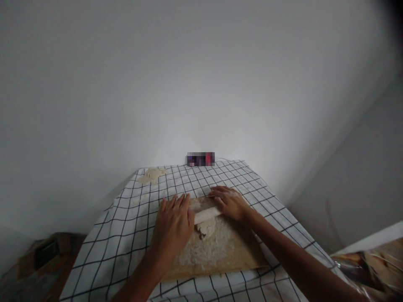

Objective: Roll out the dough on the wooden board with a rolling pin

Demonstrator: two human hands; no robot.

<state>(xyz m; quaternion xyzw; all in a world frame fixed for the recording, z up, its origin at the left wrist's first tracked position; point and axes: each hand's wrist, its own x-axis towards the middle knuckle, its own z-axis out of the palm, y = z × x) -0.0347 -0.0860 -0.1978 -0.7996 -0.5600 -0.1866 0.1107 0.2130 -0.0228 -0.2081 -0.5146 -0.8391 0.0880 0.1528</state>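
A pale, floury rolling pin [208,214] lies across a wooden board [226,251], its right end tilted slightly away from me. My left hand [174,222] is over its left end, palm down, the fingers reaching forward past it. Over the other end, my right hand [231,203] bends its fingers around the pin. Both ends are hidden beneath my hands. Just on the near side of the pin, touching or close to it, is a ragged piece of dough [206,228]. Flour is spread over the board around it.
The board rests on a table with a white, black-checked cloth [126,235]. A heap of flour or dough [153,174] lies at the far left. A blurred-out dark and red item [200,159] stands by the wall. A cardboard box [47,253] sits low at left.
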